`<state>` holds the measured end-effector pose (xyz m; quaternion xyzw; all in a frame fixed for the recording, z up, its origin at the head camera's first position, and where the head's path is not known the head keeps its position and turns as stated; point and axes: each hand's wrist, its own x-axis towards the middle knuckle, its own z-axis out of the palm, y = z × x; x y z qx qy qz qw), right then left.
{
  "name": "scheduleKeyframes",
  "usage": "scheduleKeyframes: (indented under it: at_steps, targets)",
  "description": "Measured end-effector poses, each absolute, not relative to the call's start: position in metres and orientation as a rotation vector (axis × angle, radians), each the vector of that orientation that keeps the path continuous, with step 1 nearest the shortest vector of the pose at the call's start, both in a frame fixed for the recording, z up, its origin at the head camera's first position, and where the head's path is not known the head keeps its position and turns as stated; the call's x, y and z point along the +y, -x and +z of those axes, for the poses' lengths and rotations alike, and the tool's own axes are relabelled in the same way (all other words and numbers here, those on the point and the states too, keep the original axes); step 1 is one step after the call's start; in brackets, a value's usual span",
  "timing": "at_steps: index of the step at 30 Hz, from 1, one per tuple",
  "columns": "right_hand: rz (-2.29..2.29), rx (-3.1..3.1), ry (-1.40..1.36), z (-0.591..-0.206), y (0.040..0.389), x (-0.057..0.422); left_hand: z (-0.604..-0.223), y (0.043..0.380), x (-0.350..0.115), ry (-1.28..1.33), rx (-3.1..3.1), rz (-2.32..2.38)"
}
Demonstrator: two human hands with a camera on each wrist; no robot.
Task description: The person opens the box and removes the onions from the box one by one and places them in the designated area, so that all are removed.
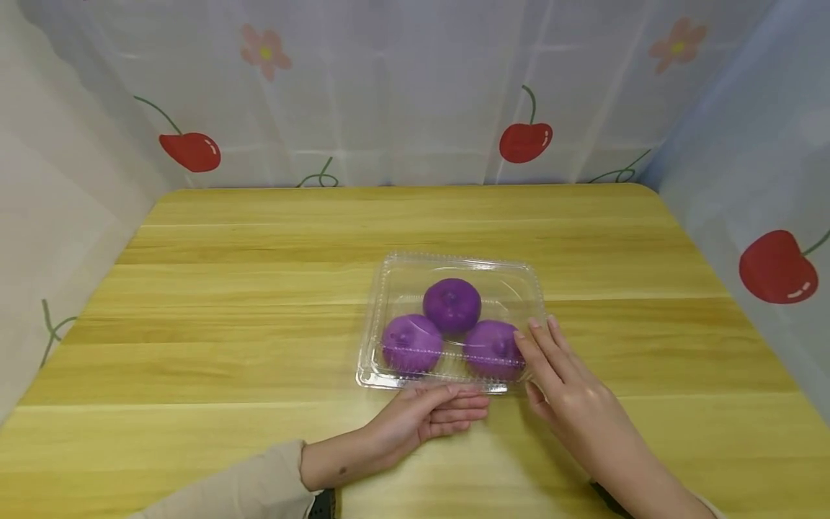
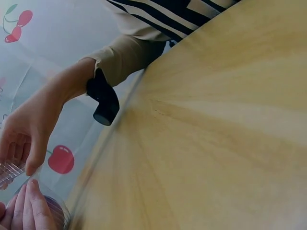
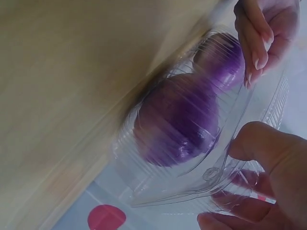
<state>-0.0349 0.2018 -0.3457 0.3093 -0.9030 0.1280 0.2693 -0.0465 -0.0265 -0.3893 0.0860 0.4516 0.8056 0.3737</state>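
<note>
A clear plastic clamshell box (image 1: 506, 270) sits on the table with its lid down over three purple, round, fruit-like pieces. The darker purple piece (image 1: 452, 305) lies at the back. Two lighter ones, the left piece (image 1: 411, 344) and the right piece (image 1: 494, 349), are in front. My left hand (image 1: 431, 414) lies along the front edge of the box, fingers straight and together, pointing right. My right hand (image 1: 570, 393) grips the box's front right corner. In the right wrist view its thumb (image 3: 259, 143) is at the rim, with the other fingers across the corner, partly seen through the plastic.
The box stands on a wood-grain table (image 1: 227, 303). A pale curtain (image 1: 402, 94) printed with cherries and flowers hangs behind the table's back edge and along both sides. A dark wrist strap (image 2: 103, 98) shows on the right forearm.
</note>
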Motion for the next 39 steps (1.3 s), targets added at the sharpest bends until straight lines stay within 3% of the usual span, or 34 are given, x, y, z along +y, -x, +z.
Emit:
scheduleKeyframes:
  at_steps: [11,19,27,39]
  targets:
    - [0.276,-2.41,-0.824,-0.345,0.033,0.201,-0.391,0.046,-0.03,-0.291,1.177,2.056]
    - [0.404,-2.354,-0.97,-0.341,0.044,0.216,-0.391,0.047,-0.033,-0.267,1.204,2.067]
    - [0.77,-2.19,-1.112,-0.324,0.068,0.231,-0.391,0.047,-0.031,-0.273,1.209,2.076]
    - [1.166,-2.18,-0.936,-0.301,0.121,0.233,-0.392,0.049,-0.029,-0.267,1.191,2.088]
